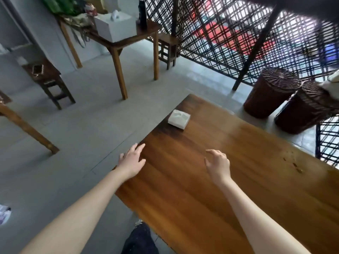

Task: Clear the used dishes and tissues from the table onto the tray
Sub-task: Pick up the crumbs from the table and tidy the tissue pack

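A brown wooden table (211,171) fills the lower right of the head view. A small white tissue pack (179,119) lies near its far left corner. My left hand (131,161) hovers flat over the table's left edge, fingers apart, holding nothing. My right hand (218,164) hangs above the middle of the tabletop, fingers loosely curled and apart, empty. Both hands are well short of the tissue pack. No dishes and no tray show in this view.
Two dark wicker baskets (271,92) stand on the floor past the table's far right side, against a lattice screen (229,37). Another wooden table (126,43) with a white box (115,26) stands at the back, stools beside it. Grey floor lies to the left.
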{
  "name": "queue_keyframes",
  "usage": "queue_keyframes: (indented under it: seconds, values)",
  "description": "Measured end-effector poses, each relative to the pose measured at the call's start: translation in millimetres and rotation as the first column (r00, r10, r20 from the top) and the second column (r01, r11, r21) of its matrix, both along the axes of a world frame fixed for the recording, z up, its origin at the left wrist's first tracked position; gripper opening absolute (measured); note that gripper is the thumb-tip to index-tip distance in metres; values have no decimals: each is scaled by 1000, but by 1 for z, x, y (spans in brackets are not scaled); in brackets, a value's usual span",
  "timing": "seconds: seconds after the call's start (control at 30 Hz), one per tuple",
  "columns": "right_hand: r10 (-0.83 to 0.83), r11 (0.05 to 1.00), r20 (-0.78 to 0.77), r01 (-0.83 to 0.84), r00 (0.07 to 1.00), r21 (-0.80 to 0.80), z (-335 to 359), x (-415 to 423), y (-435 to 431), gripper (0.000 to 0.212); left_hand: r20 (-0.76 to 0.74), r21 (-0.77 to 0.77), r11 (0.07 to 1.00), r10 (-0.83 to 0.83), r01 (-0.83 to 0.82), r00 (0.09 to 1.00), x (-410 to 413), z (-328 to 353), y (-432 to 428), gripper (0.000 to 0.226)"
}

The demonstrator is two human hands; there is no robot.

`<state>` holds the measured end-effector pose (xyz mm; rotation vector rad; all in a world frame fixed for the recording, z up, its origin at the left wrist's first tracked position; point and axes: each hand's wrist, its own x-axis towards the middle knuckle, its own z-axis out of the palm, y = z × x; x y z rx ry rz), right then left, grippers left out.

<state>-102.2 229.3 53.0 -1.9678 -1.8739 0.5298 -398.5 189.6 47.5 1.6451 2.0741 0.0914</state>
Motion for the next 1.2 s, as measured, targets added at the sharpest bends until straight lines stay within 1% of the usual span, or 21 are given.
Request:
queue_keyframes:
  seconds: [0.07, 0.13, 0.3, 0.4, 0.5, 0.73, 1.0, 1.07, 1.2]
  values:
    - [-6, 1000, 16, 6, 1000, 14, 0, -20, 25, 31, 23, -12, 999, -40, 41, 999, -12, -6, 34, 62]
    - [-44, 999, -5, 44, 999, 29, 0, -39, 48, 30, 44, -27, 996, -87, 88, 995, -25, -13, 67, 61]
    - [-88, 996, -18, 88, 996, 20, -1, -78, 101, 28, 65, -54, 988, -143, 147, 988, -55, -28, 142, 62]
    - [-112, 993, -27, 112, 993, 26, -5, -98, 133, 27, 74, -72, 977, -195, 200, 978, -63, -39, 183, 64]
    - [-123, 992, -13, 123, 992, 21, -11, -113, 162, 26, 116, -71, 968, -231, 240, 966, -62, -51, 215, 63]
    - [-150, 989, 59, 150, 987, -1, -33, -128, 220, 28, 182, -39, 943, -319, 331, 930, -43, -79, 275, 67]
    - [-142, 984, 125, 154, 982, -90, -59, -135, 249, 26, 218, 15, 909, -410, 417, 886, -22, -102, 325, 88]
    - [-151, 984, 130, 162, 980, -80, -64, -136, 251, 23, 232, 18, 895, -438, 447, 868, -16, -107, 331, 90]
    - [-181, 983, 110, 184, 977, -18, -66, -135, 252, 14, 246, 35, 880, -467, 474, 849, -6, -113, 338, 86]
